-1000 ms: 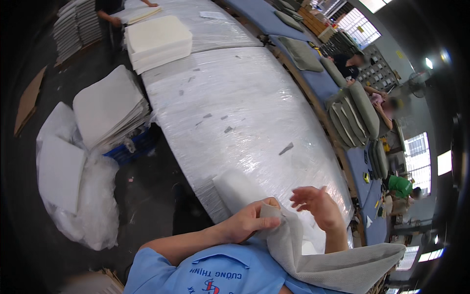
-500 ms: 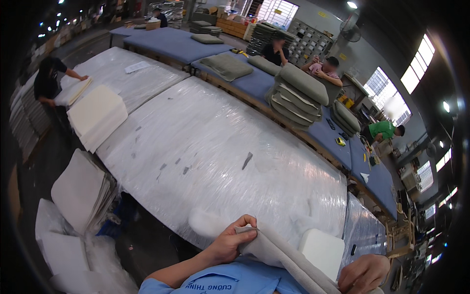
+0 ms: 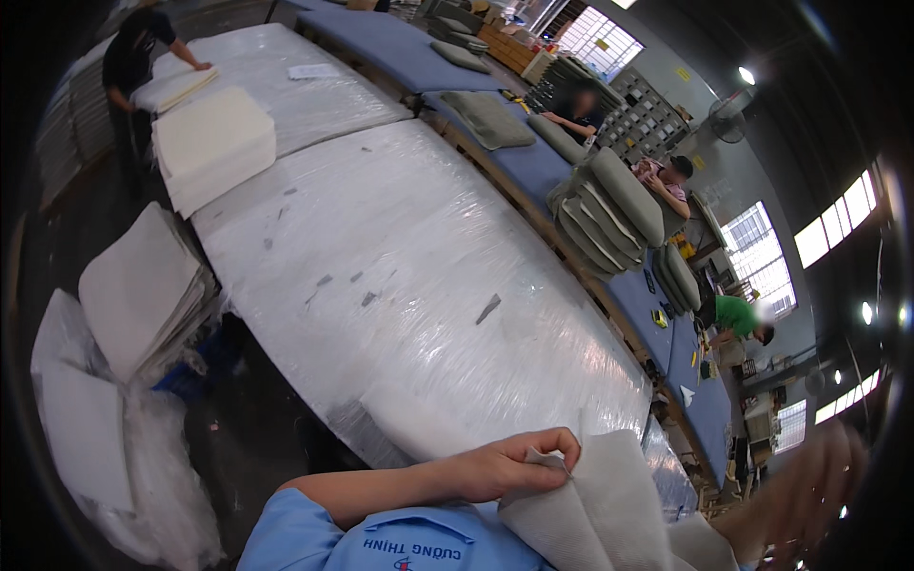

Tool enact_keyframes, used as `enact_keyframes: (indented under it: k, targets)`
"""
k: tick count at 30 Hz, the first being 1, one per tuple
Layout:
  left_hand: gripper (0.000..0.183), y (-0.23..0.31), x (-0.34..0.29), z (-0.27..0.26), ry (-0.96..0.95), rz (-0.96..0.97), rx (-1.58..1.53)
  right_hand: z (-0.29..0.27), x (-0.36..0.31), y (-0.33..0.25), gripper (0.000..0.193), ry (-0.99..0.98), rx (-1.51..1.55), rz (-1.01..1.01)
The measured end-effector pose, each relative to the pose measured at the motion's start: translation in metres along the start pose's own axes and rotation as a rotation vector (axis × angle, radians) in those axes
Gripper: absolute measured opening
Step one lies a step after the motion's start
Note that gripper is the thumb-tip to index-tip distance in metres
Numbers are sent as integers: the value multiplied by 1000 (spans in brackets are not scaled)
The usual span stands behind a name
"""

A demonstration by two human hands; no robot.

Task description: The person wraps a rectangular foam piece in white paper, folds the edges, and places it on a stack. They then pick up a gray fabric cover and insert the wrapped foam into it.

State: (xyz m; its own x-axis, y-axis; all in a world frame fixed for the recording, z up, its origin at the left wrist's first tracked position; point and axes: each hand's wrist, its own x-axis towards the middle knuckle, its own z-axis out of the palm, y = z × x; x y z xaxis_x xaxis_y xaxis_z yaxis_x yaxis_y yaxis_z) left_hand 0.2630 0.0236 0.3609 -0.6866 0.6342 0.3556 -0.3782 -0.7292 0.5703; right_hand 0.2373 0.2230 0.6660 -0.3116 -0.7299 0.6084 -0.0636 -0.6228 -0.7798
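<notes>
At the near edge of the table, my left hand (image 3: 528, 463) pinches the edge of a light grey fabric piece, closed around it. The fabric (image 3: 609, 504) hangs in folds in front of my blue shirt and spreads to the right. My right hand (image 3: 800, 495) is raised beyond the fabric's right side, smeared by motion. Its fingers cannot be made out clearly, and I cannot tell whether it touches the fabric. Just past my left forearm, a soft white pad (image 3: 419, 430) lies on the plastic-wrapped table (image 3: 419, 276).
A cream foam stack (image 3: 214, 143) stands at the table's left end near a person in dark clothes (image 3: 143, 62). White sheets (image 3: 143, 285) are piled on the floor at left. Stacked grey cushions (image 3: 609, 209) rest on a blue table (image 3: 533, 157), with several people beyond.
My right hand has left its low place by the fabric and swung up and right. The fabric is spread wider, still in my left hand. The whole view has tilted.
</notes>
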Motion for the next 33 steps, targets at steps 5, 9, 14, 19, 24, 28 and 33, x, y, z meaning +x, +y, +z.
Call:
enact_keyframes:
  k: [5, 9, 14, 19, 24, 28, 33]
  targets:
    - [18, -4, -50, -5, 209, 169, -228, -102, -36, 230, 67, 541, -352, 608]
    - [16, -3, -74, 3, 479, 299, -78, -60, -67, 284, 86, 395, -26, 1225]
    - [14, -9, -91, 3, 619, 330, -210, -67, -60, 275, 74, 482, -75, 1510]
    - [23, -35, -100, -16, 781, 384, -305, -74, -46, 280, 24, 321, -124, 1369]
    - [39, -40, -113, -13, 851, 322, -429, -70, -38, 315, 21, 181, -476, 1245]
    - [37, -34, -120, -14, 1031, 399, -353, -55, -24, 343, 20, 103, -716, 1250]
    - [36, -40, -120, -30, 1149, 512, -386, -57, -23, 373, 19, 78, -753, 1287]
